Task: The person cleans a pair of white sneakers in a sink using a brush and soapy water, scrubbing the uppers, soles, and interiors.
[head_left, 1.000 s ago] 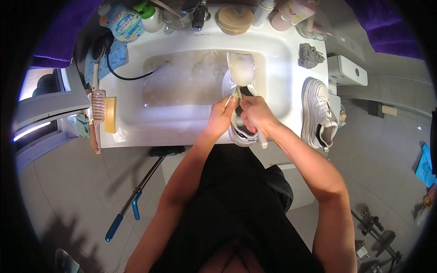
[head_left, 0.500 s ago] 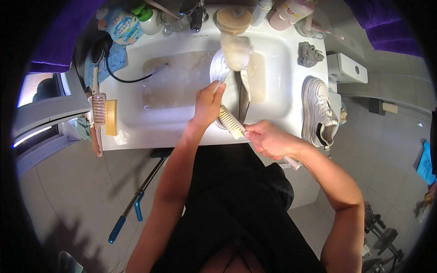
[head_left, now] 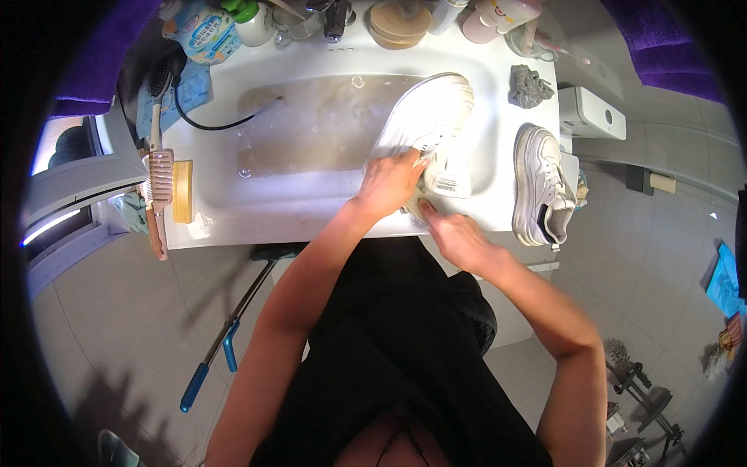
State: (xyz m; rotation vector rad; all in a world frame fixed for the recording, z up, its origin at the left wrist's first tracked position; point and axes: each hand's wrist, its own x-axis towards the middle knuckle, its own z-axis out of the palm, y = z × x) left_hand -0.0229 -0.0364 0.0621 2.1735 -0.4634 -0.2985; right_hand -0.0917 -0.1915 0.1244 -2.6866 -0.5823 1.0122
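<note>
A white sneaker (head_left: 428, 105), wet and bright, is tilted over the right part of the sink basin, toe pointing away from me. My left hand (head_left: 391, 183) grips it at the side by the laces and tongue. Close to the sneaker's heel, at the sink's front edge, my right hand (head_left: 461, 237) is closed around a scrub brush (head_left: 415, 207). Only a pale bit of the brush shows by the fingertips; the rest is hidden by the hands and shoe.
Cloudy brown water (head_left: 311, 132) stands in the basin. A second white sneaker (head_left: 541, 187) rests on the right rim, below a crumpled grey cloth (head_left: 531, 86). Bottles and a soap dish (head_left: 400, 23) line the back. A hairbrush (head_left: 160, 175) and yellow block (head_left: 182, 191) lie left.
The sneaker has turned and swung right, now showing its toe and laces instead of its opening. My left hand has shifted right and down; the brush has gone mostly out of sight.
</note>
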